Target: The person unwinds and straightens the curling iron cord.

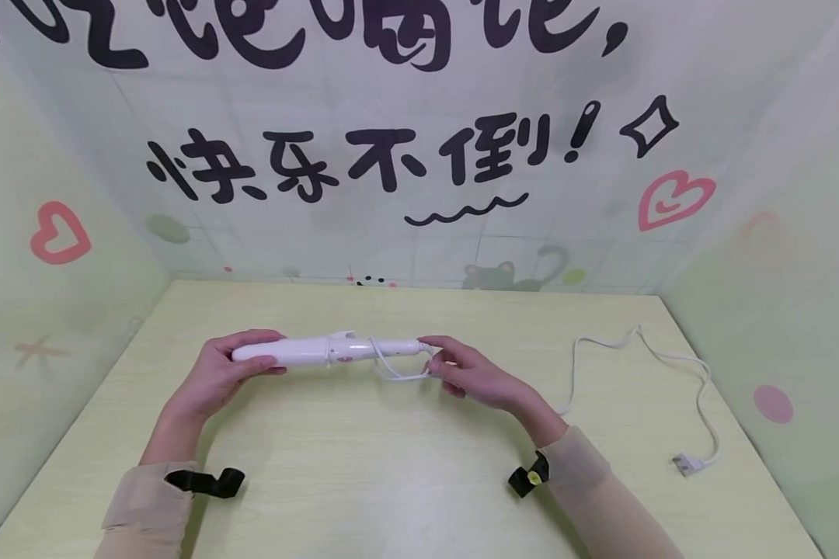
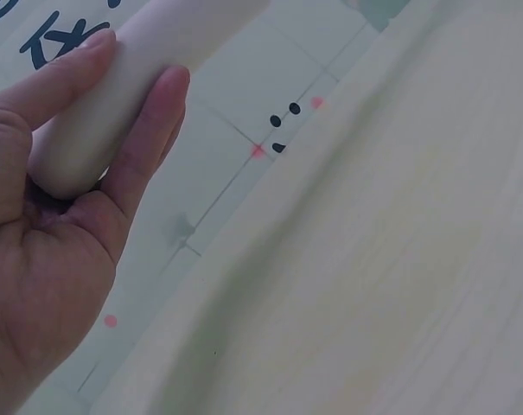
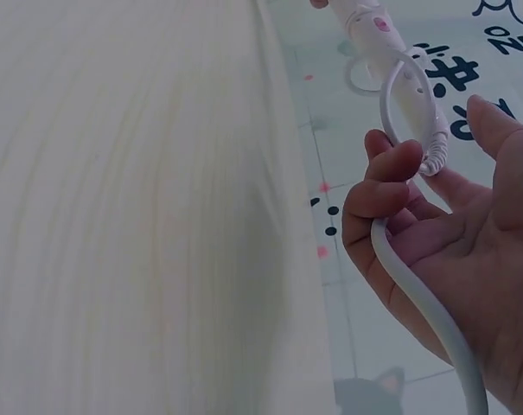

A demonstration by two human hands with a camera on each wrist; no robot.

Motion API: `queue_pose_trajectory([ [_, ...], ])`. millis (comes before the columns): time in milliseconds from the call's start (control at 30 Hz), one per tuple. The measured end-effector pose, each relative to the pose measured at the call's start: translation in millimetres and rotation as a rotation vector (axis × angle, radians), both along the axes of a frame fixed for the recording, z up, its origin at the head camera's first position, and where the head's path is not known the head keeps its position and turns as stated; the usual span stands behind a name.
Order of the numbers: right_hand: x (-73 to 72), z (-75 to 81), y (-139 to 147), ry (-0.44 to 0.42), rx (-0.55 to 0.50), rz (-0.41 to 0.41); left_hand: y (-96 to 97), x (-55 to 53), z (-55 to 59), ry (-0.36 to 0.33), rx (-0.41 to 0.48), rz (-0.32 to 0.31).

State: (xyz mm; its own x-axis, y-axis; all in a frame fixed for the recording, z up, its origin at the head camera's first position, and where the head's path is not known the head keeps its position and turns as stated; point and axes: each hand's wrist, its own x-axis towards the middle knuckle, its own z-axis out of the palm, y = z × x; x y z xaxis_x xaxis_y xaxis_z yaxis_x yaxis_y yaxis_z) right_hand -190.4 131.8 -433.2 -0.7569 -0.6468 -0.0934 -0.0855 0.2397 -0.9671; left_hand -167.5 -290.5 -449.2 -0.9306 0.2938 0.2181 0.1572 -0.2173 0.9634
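Note:
A white curling iron (image 1: 304, 352) is held level above the table, its wide smooth end to the left and its slimmer handle to the right. My left hand (image 1: 217, 365) grips the wide end, with thumb and fingers on opposite sides of the rounded tip (image 2: 75, 160). At the handle's end, my right hand (image 1: 471, 374) curls its fingers round the white cord (image 3: 425, 303). Part of that cord loops around the handle (image 3: 408, 86). A coiled cord sleeve (image 3: 435, 160) shows just above the right fingers.
More of the cord (image 1: 573, 365) trails over the right side of the pale wooden table (image 1: 391, 473), ending in a plug (image 1: 687, 464) near the right edge. Printed wall sheets (image 1: 363, 241) enclose the back and sides. Each wrist wears a black camera mount (image 1: 206, 483).

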Motion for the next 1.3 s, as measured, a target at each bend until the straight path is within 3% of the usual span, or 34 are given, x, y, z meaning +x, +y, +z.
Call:
queue_pose_trajectory([
  [433, 1.9, 0.8, 8, 0.179, -0.025, -0.068, -3.9, 3.3, 0.7, -0.033, -0.011, 0.026],
  [633, 0.2, -0.7, 13, 0.187, -0.016, -0.059, -9.6, 4.4, 1.4, -0.050, -0.001, 0.056],
  [900, -2.9, 0.0, 24, 0.192, 0.032, -0.068, -18.7, 7.7, 2.1, -0.041, 0.006, 0.051],
  [1300, -17.2, -4.4, 43, 0.197, 0.114, -0.244, -36.9, 8.5, -2.4, -0.077, 0.008, 0.058],
])
